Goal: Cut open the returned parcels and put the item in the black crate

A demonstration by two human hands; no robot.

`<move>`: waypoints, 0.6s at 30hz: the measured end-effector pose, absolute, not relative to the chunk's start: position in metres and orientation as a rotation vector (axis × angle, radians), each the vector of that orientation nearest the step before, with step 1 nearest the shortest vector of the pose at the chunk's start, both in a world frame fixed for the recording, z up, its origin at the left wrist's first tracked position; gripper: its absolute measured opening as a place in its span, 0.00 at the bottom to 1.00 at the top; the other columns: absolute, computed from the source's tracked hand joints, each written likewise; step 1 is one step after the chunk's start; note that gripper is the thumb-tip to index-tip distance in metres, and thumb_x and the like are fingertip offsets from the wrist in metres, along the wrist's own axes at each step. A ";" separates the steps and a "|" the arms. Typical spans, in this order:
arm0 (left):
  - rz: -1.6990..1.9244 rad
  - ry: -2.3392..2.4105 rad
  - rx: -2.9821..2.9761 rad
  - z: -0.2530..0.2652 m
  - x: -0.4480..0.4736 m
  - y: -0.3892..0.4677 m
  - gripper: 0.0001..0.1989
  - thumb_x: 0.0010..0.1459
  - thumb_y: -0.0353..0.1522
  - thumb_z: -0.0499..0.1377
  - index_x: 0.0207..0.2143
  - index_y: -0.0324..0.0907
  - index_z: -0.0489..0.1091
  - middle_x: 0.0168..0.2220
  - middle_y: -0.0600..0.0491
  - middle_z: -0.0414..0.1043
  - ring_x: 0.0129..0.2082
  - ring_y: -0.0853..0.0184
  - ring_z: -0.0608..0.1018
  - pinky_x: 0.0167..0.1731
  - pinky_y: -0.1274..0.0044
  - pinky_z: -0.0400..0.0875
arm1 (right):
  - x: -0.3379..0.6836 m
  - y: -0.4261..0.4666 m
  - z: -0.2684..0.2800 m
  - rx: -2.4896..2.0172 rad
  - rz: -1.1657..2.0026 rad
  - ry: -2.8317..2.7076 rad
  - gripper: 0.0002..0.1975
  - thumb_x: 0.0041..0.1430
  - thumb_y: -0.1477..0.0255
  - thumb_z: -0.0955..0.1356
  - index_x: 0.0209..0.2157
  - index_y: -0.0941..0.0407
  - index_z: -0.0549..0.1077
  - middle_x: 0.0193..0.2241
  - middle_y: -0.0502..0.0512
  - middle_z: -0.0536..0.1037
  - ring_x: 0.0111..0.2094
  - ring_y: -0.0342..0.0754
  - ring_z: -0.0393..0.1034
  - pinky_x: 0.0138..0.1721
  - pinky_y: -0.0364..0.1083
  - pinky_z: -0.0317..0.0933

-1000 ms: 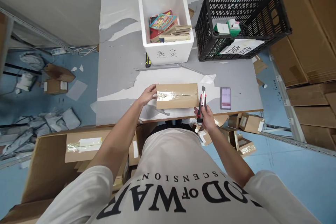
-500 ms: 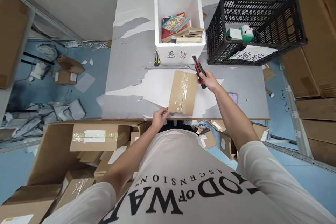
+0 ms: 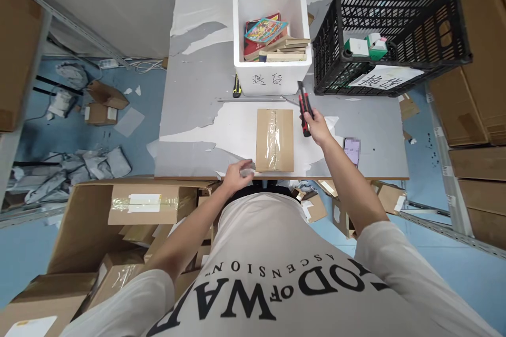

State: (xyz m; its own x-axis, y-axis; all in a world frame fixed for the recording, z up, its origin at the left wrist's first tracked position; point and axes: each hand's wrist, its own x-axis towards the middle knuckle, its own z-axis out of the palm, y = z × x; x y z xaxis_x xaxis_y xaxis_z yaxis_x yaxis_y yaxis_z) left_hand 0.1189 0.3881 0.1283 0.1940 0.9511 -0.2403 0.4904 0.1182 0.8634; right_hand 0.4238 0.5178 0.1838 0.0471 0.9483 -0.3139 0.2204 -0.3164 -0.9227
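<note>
A small cardboard box (image 3: 264,139) with clear tape down its middle lies flat near the table's front edge. My right hand (image 3: 318,125) is closed around a red and black box cutter (image 3: 304,108), its tip pointing away from me, just right of the box. At the box's lower left corner is my left hand (image 3: 238,175), fingers apart and holding nothing; whether a fingertip touches the box I cannot tell. Under the box spreads a torn white sheet (image 3: 229,124). A yellow and black box cutter (image 3: 236,86) lies beside the white foam box (image 3: 272,80).
Books (image 3: 282,47) sit inside the foam box. To its right stands a black plastic crate (image 3: 332,63) with small green and white boxes (image 3: 359,46). A phone (image 3: 351,150) lies at the table's right. A large open carton (image 3: 79,226) with boxes stands below left.
The cardboard box has turned square to the table edge and lies flat. My left hand has loosened from its corner. My right hand with the box cutter has shifted slightly right, away from the box.
</note>
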 end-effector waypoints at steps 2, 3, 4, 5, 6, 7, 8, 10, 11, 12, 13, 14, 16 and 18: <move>0.632 1.463 1.535 0.130 0.112 0.423 0.25 0.50 0.36 0.59 0.52 0.40 0.71 0.49 0.45 0.76 0.49 0.56 0.78 0.53 0.62 0.70 | 0.432 0.480 0.186 -1.611 1.321 -1.092 0.23 0.62 0.52 0.62 0.53 0.49 0.65 0.48 0.54 0.74 0.46 0.48 0.70 0.39 0.47 0.71; 0.654 1.506 1.502 0.131 0.112 0.445 0.25 0.53 0.37 0.56 0.54 0.40 0.69 0.50 0.44 0.75 0.51 0.55 0.76 0.53 0.61 0.69 | 0.434 0.457 0.186 -1.584 1.349 -0.961 0.23 0.61 0.51 0.62 0.52 0.47 0.65 0.50 0.53 0.73 0.47 0.48 0.70 0.39 0.47 0.71; 0.673 1.528 1.472 0.132 0.114 0.469 0.26 0.55 0.38 0.54 0.56 0.40 0.67 0.54 0.43 0.72 0.54 0.56 0.74 0.55 0.61 0.67 | 0.434 0.432 0.186 -1.563 1.394 -0.804 0.22 0.59 0.50 0.64 0.51 0.45 0.66 0.54 0.52 0.71 0.48 0.48 0.70 0.38 0.48 0.72; 0.686 1.524 1.434 0.133 0.117 0.493 0.27 0.57 0.39 0.54 0.58 0.40 0.65 0.59 0.42 0.66 0.55 0.56 0.73 0.56 0.61 0.66 | 0.433 0.408 0.185 -1.558 1.458 -0.667 0.22 0.58 0.50 0.65 0.50 0.44 0.66 0.57 0.51 0.69 0.48 0.49 0.71 0.38 0.49 0.72; 0.677 1.486 1.399 0.134 0.123 0.516 0.29 0.57 0.40 0.55 0.60 0.42 0.62 0.63 0.43 0.60 0.55 0.56 0.72 0.55 0.61 0.66 | 0.429 0.385 0.184 -1.560 1.518 -0.566 0.22 0.56 0.50 0.66 0.50 0.42 0.66 0.58 0.50 0.68 0.48 0.49 0.72 0.38 0.50 0.72; 0.644 1.438 1.379 0.135 0.129 0.537 0.31 0.57 0.41 0.55 0.62 0.44 0.59 0.65 0.44 0.56 0.56 0.56 0.72 0.55 0.61 0.66 | 0.424 0.365 0.182 -1.562 1.553 -0.506 0.22 0.57 0.50 0.66 0.51 0.41 0.65 0.57 0.50 0.68 0.47 0.50 0.72 0.38 0.52 0.73; 0.600 1.393 1.374 0.137 0.136 0.553 0.30 0.57 0.42 0.56 0.61 0.45 0.60 0.65 0.44 0.56 0.56 0.55 0.71 0.54 0.62 0.67 | 0.418 0.349 0.181 -1.559 1.584 -0.485 0.22 0.57 0.50 0.66 0.52 0.40 0.65 0.56 0.50 0.70 0.46 0.51 0.72 0.37 0.54 0.72; 0.508 1.311 1.378 0.139 0.147 0.575 0.29 0.56 0.43 0.58 0.58 0.46 0.63 0.63 0.45 0.60 0.55 0.55 0.71 0.53 0.62 0.67 | 0.403 0.328 0.178 -1.552 1.613 -0.494 0.21 0.59 0.54 0.66 0.53 0.43 0.66 0.51 0.53 0.73 0.46 0.53 0.72 0.39 0.55 0.72; 0.471 1.286 1.374 0.140 0.150 0.580 0.27 0.55 0.43 0.59 0.57 0.46 0.65 0.62 0.46 0.62 0.55 0.55 0.71 0.52 0.62 0.68 | 0.396 0.324 0.177 -1.549 1.618 -0.506 0.20 0.61 0.57 0.67 0.53 0.46 0.67 0.50 0.55 0.73 0.46 0.53 0.71 0.40 0.56 0.71; 0.445 1.271 1.363 0.141 0.152 0.582 0.26 0.55 0.43 0.60 0.55 0.47 0.66 0.60 0.46 0.64 0.54 0.55 0.71 0.51 0.61 0.69 | 0.390 0.323 0.175 -1.547 1.618 -0.512 0.20 0.61 0.60 0.67 0.53 0.50 0.67 0.50 0.56 0.73 0.47 0.53 0.71 0.42 0.55 0.70; 0.429 1.261 1.341 0.141 0.153 0.583 0.24 0.54 0.43 0.60 0.53 0.47 0.67 0.59 0.47 0.65 0.53 0.55 0.71 0.49 0.61 0.70 | 0.384 0.324 0.174 -1.546 1.614 -0.514 0.19 0.62 0.63 0.67 0.53 0.54 0.68 0.50 0.57 0.72 0.47 0.52 0.70 0.44 0.55 0.69; 0.424 1.253 1.309 0.140 0.153 0.583 0.23 0.54 0.44 0.60 0.51 0.48 0.67 0.58 0.47 0.67 0.52 0.56 0.72 0.47 0.62 0.71 | 0.380 0.327 0.173 -1.546 1.610 -0.517 0.19 0.63 0.64 0.67 0.52 0.57 0.68 0.50 0.58 0.72 0.47 0.51 0.70 0.46 0.55 0.68; 0.443 1.236 1.230 0.137 0.151 0.581 0.22 0.53 0.44 0.61 0.49 0.48 0.67 0.54 0.48 0.69 0.48 0.60 0.74 0.45 0.63 0.72 | 0.376 0.334 0.172 -1.549 1.603 -0.527 0.18 0.63 0.65 0.66 0.52 0.58 0.68 0.51 0.59 0.71 0.47 0.50 0.70 0.47 0.55 0.68; 0.497 1.231 1.166 0.134 0.146 0.579 0.21 0.51 0.44 0.62 0.46 0.46 0.67 0.51 0.49 0.71 0.43 0.64 0.75 0.43 0.66 0.73 | 0.377 0.340 0.172 -1.555 1.593 -0.545 0.18 0.63 0.64 0.66 0.52 0.57 0.68 0.51 0.58 0.71 0.47 0.50 0.70 0.47 0.54 0.68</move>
